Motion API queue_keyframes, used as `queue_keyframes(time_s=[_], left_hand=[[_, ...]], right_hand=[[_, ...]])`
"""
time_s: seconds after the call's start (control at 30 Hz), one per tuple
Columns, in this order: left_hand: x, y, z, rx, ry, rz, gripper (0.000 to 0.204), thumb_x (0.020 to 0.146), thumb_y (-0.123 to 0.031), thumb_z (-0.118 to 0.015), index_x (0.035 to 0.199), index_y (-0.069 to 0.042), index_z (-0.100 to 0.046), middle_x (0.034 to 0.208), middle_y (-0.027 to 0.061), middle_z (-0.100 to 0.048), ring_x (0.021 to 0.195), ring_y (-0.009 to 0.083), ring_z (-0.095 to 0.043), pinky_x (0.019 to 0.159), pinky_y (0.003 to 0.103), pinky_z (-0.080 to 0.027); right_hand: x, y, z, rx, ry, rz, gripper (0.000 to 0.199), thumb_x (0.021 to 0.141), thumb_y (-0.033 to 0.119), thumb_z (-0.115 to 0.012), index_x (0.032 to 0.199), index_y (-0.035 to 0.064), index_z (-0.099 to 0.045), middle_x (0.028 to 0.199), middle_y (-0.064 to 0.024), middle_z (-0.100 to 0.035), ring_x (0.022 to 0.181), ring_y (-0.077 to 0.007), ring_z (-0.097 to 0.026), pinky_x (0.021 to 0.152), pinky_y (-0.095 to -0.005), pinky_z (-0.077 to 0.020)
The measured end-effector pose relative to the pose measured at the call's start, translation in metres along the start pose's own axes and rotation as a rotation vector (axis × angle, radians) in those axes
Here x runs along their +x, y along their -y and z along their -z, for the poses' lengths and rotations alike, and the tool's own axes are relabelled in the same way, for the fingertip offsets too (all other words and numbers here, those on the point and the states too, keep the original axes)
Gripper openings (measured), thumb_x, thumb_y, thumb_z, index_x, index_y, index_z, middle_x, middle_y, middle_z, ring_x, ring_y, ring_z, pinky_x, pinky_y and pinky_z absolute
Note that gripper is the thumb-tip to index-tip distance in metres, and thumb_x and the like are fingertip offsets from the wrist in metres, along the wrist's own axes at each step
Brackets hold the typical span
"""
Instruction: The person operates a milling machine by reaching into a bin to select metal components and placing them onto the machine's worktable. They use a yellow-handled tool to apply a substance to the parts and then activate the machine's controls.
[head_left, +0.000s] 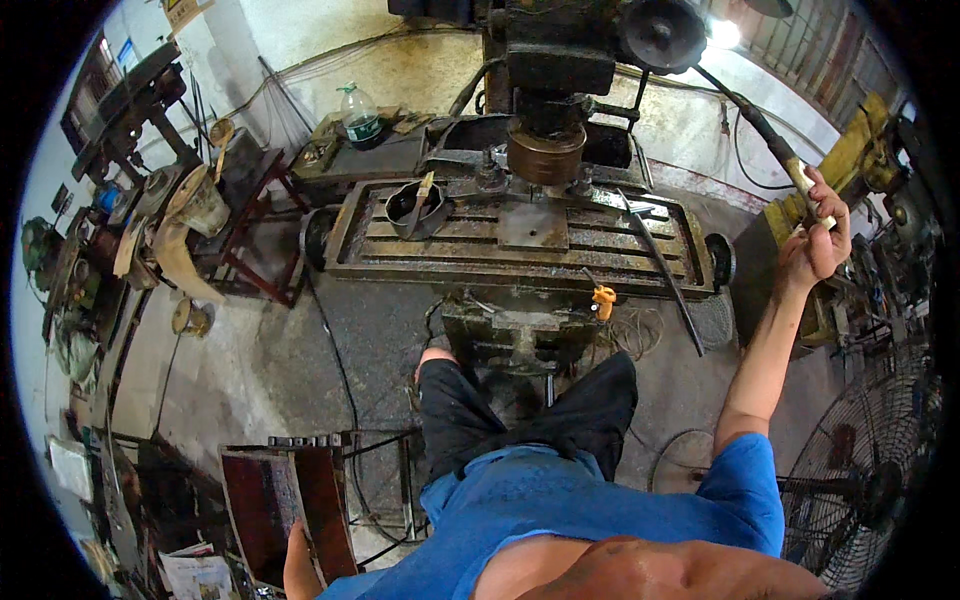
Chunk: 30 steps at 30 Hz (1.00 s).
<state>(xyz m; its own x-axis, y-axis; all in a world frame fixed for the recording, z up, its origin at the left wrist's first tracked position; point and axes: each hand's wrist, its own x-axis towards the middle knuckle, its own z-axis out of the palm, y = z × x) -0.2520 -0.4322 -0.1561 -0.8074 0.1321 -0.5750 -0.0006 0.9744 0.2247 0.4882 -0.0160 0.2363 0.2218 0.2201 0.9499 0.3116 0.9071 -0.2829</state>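
Observation:
My right hand (818, 232) is raised at the right and closed around the pale wooden grip of a long dark lever handle (762, 128) that runs up to the head of a milling machine (560, 60). Under the machine's round spindle (545, 152) lies a flat metal plate (533, 226) on the slotted grey table (400, 245). A long metal bar (660, 262) leans across the table's right side. My left hand is hidden; only the elbow (298, 565) shows at the bottom, next to a rusty metal stand (290, 500).
A dark metal bowl with a brush (415, 208) sits on the table's left. A green plastic bottle (362, 116) stands behind. Cluttered workbench (110, 250) at left, a large wire fan (870, 480) at lower right, a yellow machine (850, 160) at right.

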Motion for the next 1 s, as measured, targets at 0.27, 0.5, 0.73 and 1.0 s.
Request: queue_keyframes(time_s=[0.27, 0.5, 0.73, 1.0], left_hand=[[-0.016, -0.024, 0.007, 0.208, -0.101, -0.212, 0.014, 0.074, -0.007, -0.062, 0.073, 0.004, -0.053, 0.064, 0.0077, -0.052, 0.053, 0.0209, -0.05, 0.05, 0.037, -0.047], [-0.027, -0.067, 0.062, -0.594, -0.026, -0.423, 0.015, 0.078, -0.01, -0.062, 0.073, 0.001, -0.054, 0.054, 0.0037, -0.046, 0.045, 0.0156, -0.046, 0.043, 0.03, -0.043], [-0.001, -0.149, 0.105, -1.126, 0.173, -0.582, 0.037, 0.082, -0.015, -0.059, 0.115, -0.006, -0.046, 0.098, 0.0081, -0.056, 0.076, 0.0223, -0.056, 0.068, 0.035, -0.049], [-0.051, -0.311, 0.035, -1.402, 0.735, -0.877, 0.04, 0.081, -0.011, -0.051, 0.118, 0.003, -0.041, 0.099, 0.0211, -0.056, 0.086, 0.0306, -0.058, 0.078, 0.042, -0.048]], right_hand=[[0.059, -0.007, 0.001, -0.067, 0.152, 0.212, 0.017, 0.079, 0.01, -0.055, 0.073, -0.0055, -0.05, 0.081, -0.0183, -0.056, 0.086, -0.0361, -0.057, 0.084, -0.0451, -0.0422], [0.159, -0.003, 0.007, -0.337, 0.356, 0.359, 0.014, 0.081, -0.005, -0.05, 0.091, -0.0055, -0.059, 0.098, -0.0233, -0.057, 0.087, -0.0289, -0.059, 0.079, -0.0353, -0.0474], [0.022, 0.012, 0.014, -0.473, -0.039, 0.224, 0.023, 0.079, -0.006, -0.052, 0.102, -0.0061, -0.053, 0.097, -0.0144, -0.058, 0.09, -0.0235, -0.057, 0.08, -0.0331, -0.0467], [-0.353, -0.114, 0.048, -0.239, 0.643, -1.205, 0.038, 0.067, 0.01, -0.058, 0.105, 0.0027, -0.056, 0.085, -0.0026, -0.059, 0.067, -0.013, -0.053, 0.06, -0.0255, -0.0434]])
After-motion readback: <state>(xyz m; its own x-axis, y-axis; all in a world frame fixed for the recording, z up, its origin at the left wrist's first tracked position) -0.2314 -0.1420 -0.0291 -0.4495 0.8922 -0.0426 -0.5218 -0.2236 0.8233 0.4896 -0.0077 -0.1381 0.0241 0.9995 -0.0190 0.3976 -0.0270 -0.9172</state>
